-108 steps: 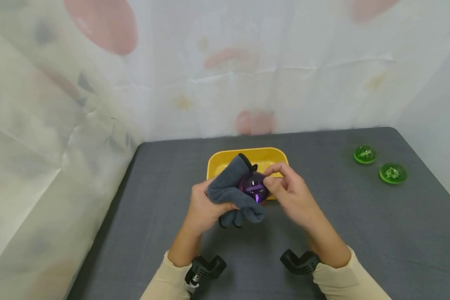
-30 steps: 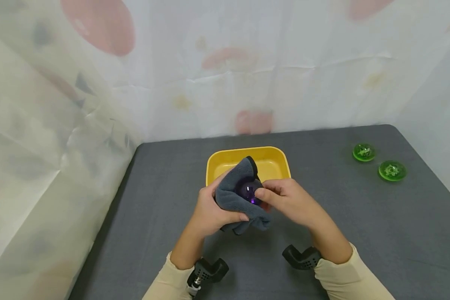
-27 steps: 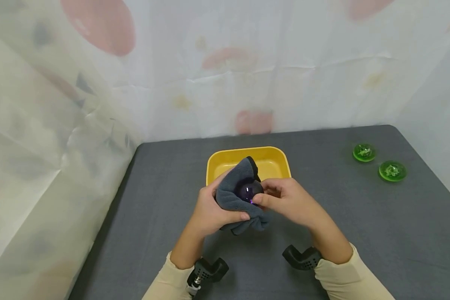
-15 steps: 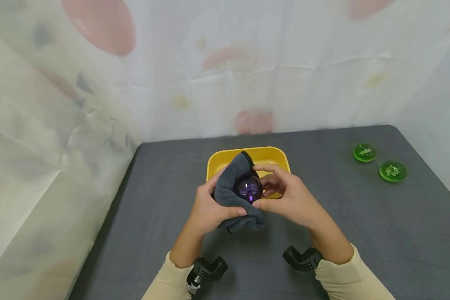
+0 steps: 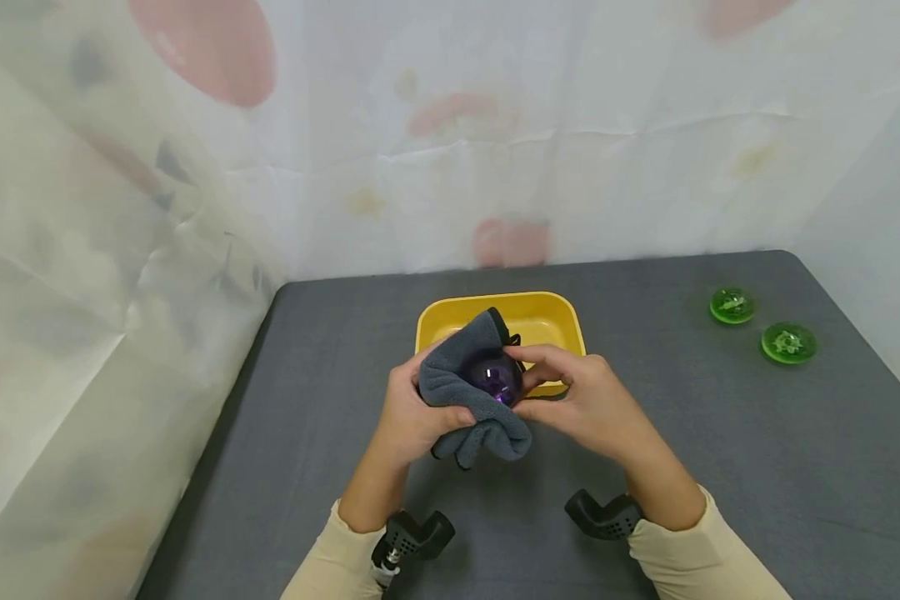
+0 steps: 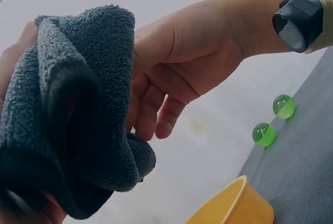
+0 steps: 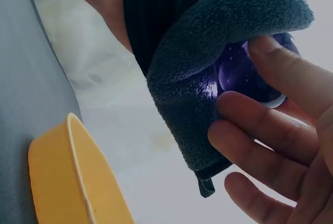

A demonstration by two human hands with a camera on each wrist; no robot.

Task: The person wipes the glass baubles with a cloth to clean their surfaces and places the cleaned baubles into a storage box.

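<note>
My left hand (image 5: 412,417) grips a dark grey fleece cloth (image 5: 461,387) wrapped partly round a shiny purple ball (image 5: 497,379). My right hand (image 5: 570,400) holds the ball with thumb and fingertips, just in front of a yellow tray (image 5: 547,321). In the right wrist view the purple ball (image 7: 244,70) shows between the cloth (image 7: 208,57) and my fingers (image 7: 286,78). The left wrist view shows the cloth (image 6: 67,109) bunched in my left hand, with my right hand (image 6: 177,63) behind it; the ball is hidden there.
Two green glassy balls (image 5: 732,306) (image 5: 788,343) lie at the far right of the grey table (image 5: 720,467). A pale patterned sheet (image 5: 420,133) hangs behind and along the left side. Black wrist mounts (image 5: 603,515) sit near my cuffs.
Both hands have kept working the cloth over the ball; my right fingers have shifted round it and the ball has turned slightly. The bundle stays in front of the tray.
</note>
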